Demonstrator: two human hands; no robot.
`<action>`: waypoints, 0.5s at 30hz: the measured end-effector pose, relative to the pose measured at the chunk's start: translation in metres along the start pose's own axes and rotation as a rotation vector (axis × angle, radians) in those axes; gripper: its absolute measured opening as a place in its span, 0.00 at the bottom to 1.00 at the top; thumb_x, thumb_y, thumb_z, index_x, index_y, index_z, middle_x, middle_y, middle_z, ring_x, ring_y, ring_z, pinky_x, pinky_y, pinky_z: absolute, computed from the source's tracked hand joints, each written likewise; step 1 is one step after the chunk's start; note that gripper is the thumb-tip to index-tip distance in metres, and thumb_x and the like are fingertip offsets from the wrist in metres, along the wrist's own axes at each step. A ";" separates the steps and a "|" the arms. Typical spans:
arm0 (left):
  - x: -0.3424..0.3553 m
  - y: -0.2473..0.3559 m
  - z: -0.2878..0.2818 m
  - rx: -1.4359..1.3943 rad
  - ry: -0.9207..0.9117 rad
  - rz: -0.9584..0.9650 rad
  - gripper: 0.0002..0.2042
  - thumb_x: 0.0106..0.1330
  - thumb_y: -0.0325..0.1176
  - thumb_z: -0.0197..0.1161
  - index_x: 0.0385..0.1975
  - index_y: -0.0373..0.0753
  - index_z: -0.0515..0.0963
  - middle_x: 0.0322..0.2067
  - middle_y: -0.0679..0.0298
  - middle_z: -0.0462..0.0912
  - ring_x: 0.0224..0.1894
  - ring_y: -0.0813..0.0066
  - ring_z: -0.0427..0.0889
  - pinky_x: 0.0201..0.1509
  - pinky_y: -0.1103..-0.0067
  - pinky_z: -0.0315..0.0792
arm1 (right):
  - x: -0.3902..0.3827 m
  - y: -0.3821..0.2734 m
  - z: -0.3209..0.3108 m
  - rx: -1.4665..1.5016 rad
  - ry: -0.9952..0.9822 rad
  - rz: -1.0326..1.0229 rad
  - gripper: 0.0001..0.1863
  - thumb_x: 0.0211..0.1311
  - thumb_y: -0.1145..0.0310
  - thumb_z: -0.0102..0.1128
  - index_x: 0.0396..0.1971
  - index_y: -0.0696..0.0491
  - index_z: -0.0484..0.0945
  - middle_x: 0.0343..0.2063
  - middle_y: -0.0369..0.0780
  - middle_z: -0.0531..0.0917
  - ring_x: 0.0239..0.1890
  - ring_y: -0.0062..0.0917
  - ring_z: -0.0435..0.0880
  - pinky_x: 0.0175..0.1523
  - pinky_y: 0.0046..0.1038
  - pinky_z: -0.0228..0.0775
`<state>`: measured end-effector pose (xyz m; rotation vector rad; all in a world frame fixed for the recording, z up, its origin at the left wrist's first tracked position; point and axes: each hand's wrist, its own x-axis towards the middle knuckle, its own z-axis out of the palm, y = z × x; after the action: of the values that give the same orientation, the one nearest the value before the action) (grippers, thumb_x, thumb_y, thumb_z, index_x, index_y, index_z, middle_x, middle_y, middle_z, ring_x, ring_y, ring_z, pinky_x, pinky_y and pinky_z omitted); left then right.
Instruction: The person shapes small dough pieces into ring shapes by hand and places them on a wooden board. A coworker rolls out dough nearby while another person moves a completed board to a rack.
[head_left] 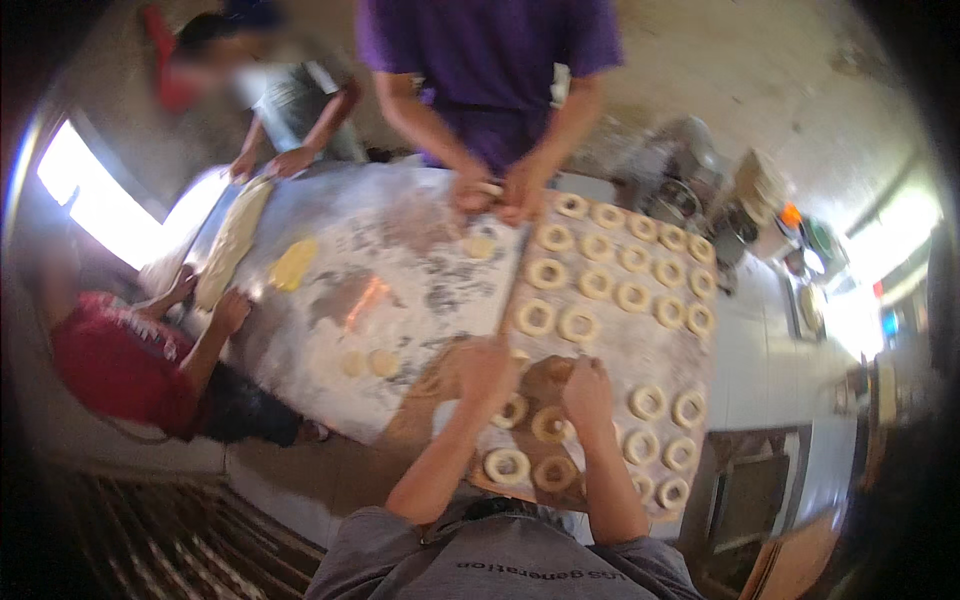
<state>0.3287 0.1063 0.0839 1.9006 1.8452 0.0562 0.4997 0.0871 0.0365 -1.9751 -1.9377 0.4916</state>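
Observation:
My left hand is over the left edge of the wooden board, beside the floured metal worktop; its fingers are blurred and partly hidden. My right hand is curled above the board, among pale dough rings; whatever its fingers hold is hidden. More rings lie in rows across the board, some in my shadow. Small dough rounds and a yellow patch sit on the worktop.
Across the table a person in purple works dough with both hands. At left, a person in red and another in grey-green handle a long dough strip. Metal pots and containers stand at right, by a tiled surface.

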 end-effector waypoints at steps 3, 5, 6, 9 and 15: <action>-0.004 -0.046 0.029 -0.509 0.091 0.165 0.18 0.62 0.32 0.59 0.49 0.29 0.68 0.44 0.47 0.78 0.52 0.45 0.74 0.53 0.58 0.70 | 0.013 -0.021 0.022 0.070 0.032 -0.098 0.09 0.55 0.73 0.55 0.34 0.61 0.72 0.34 0.53 0.81 0.40 0.50 0.80 0.45 0.44 0.73; -0.011 -0.076 0.040 -0.599 0.251 0.243 0.18 0.60 0.28 0.59 0.49 0.31 0.68 0.42 0.47 0.78 0.51 0.44 0.75 0.52 0.58 0.70 | 0.015 -0.050 0.014 0.189 -0.053 -0.155 0.11 0.54 0.75 0.56 0.37 0.60 0.73 0.35 0.51 0.82 0.40 0.48 0.81 0.45 0.42 0.73; -0.011 -0.090 0.042 -0.548 0.373 0.283 0.18 0.59 0.26 0.59 0.49 0.33 0.68 0.42 0.47 0.78 0.51 0.44 0.75 0.51 0.58 0.71 | 0.020 -0.072 0.019 0.266 -0.091 -0.161 0.12 0.53 0.75 0.57 0.39 0.58 0.74 0.35 0.49 0.83 0.40 0.47 0.81 0.45 0.42 0.73; -0.007 -0.170 0.014 -0.661 0.276 0.113 0.18 0.58 0.23 0.60 0.50 0.37 0.69 0.41 0.46 0.76 0.47 0.44 0.76 0.48 0.57 0.71 | 0.042 -0.135 0.056 0.491 -0.226 -0.169 0.16 0.54 0.73 0.62 0.44 0.55 0.76 0.38 0.47 0.84 0.42 0.42 0.83 0.46 0.37 0.74; 0.012 -0.252 -0.019 -0.162 0.608 0.233 0.14 0.61 0.26 0.61 0.46 0.35 0.72 0.37 0.47 0.75 0.43 0.47 0.76 0.44 0.62 0.73 | 0.075 -0.185 0.139 -0.087 -0.066 -0.307 0.17 0.55 0.62 0.66 0.41 0.56 0.77 0.36 0.45 0.83 0.39 0.41 0.83 0.45 0.37 0.74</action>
<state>0.0890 0.1158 0.0052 2.1176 1.8802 0.9222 0.2724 0.1651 -0.0018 -1.6840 -2.2865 0.4008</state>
